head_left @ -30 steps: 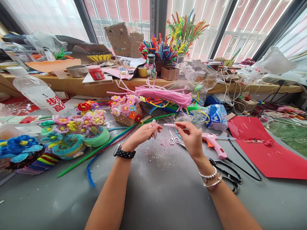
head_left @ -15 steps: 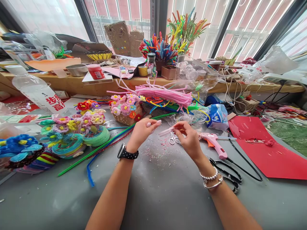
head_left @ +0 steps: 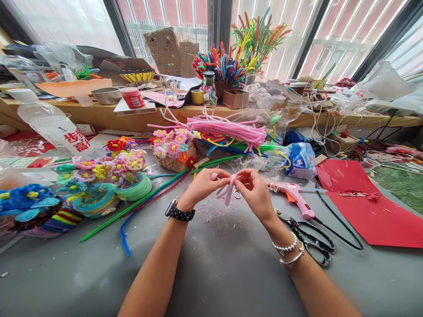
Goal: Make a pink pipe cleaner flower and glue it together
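Pale pink pipe cleaner pieces (head_left: 226, 193) hang in a small bundle between my two hands, above the grey table. My right hand (head_left: 256, 191) pinches the top of the bundle. My left hand (head_left: 207, 187) is closed beside it, its fingertips meeting the same bundle, and a pale fuzzy bit (head_left: 214, 176) shows at its fingers. Just behind the bundle, one ring of the small scissors (head_left: 237, 194) is visible; the rest is covered by my hand. Coloured specks (head_left: 221, 215) are scattered beneath.
To the right lie a pink glue gun (head_left: 300, 202), black-handled scissors (head_left: 315, 242) and red card (head_left: 373, 207). Pink pipe cleaners (head_left: 228, 127) are heaped behind my hands. Fuzzy flower pots (head_left: 95, 200) and green stems (head_left: 109, 220) stand or lie at left.
My hands have come together, my left moving right and slightly down. The pale pink pieces in my right hand now hang downward and meet my left fingertips.
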A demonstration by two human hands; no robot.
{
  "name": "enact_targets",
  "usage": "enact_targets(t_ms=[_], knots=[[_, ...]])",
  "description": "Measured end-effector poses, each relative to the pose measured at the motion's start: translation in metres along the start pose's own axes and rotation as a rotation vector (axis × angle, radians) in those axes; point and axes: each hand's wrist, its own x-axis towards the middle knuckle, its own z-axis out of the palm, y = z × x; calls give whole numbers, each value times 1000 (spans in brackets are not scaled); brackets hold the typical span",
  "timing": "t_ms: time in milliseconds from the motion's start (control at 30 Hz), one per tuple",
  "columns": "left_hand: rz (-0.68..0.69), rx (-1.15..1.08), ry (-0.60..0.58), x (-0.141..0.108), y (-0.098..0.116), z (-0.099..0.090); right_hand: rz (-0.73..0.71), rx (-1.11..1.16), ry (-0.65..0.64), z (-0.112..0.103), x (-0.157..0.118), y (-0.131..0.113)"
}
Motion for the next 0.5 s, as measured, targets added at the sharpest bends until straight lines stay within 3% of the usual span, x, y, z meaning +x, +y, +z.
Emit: enact_targets(t_ms=[300,500], knots=[[17,5,7,3,-6,6,32,-93,11,0,-1,1],[17,22,-62,1,-5,11,7,-96,58,0,-1,-1]])
